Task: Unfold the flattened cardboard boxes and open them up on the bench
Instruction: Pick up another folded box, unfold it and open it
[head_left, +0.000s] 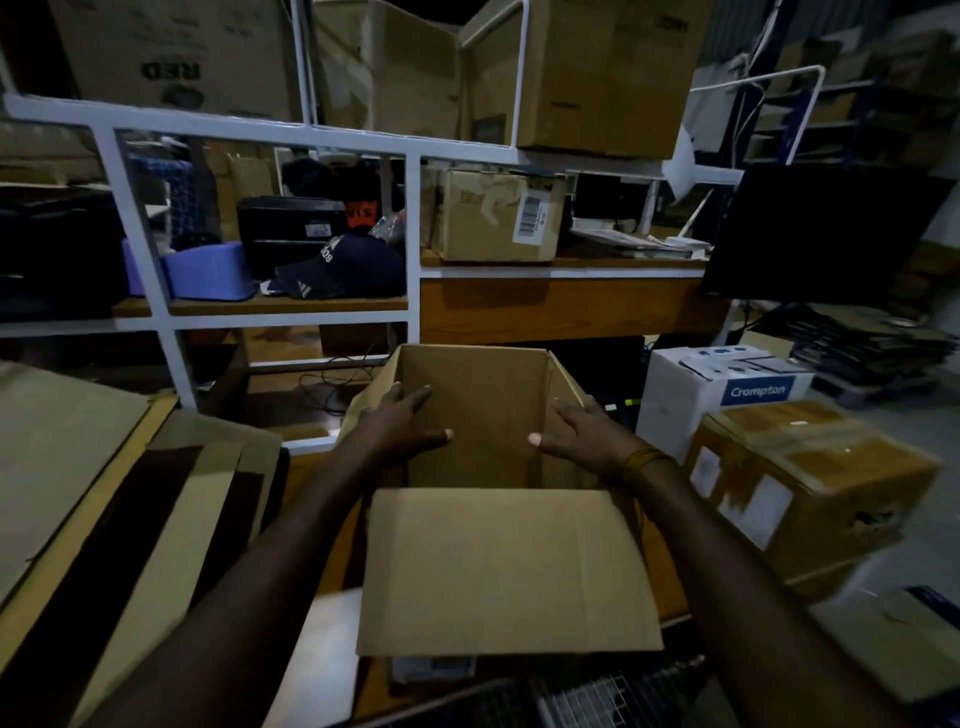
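Both hands reach into the top of an opened-up cardboard box (483, 415) that stands upright on the wooden bench (332, 540) directly ahead of the person. On its left wall the left hand (402, 423) lies with fingers straight and spread, thumb stretched toward the middle of the opening, gripping nothing. Mirroring it, the right hand (582, 431) presses flat on the right wall, fingers extended, thumb pointing inward, and a yellowish thread band (641, 460) circles its wrist. Between the two forearms, the box's near flap (506, 571) is folded outward toward the person and hangs over the bench edge. Left of the left arm, flattened cardboard sheets (104, 493) lie stacked at an angle. Right of the right hand sits a taped brown carton (810, 483) with pale labels, and just beyond it a white Crompton box (722, 389). Past both hands rises a white metal shelf frame (413, 239) holding a dark Adidas cap (337, 265), a blue plastic tub (208, 273) and a small carton with a barcode label (498, 215). Farther right of the right hand stands a dark monitor (826, 234).
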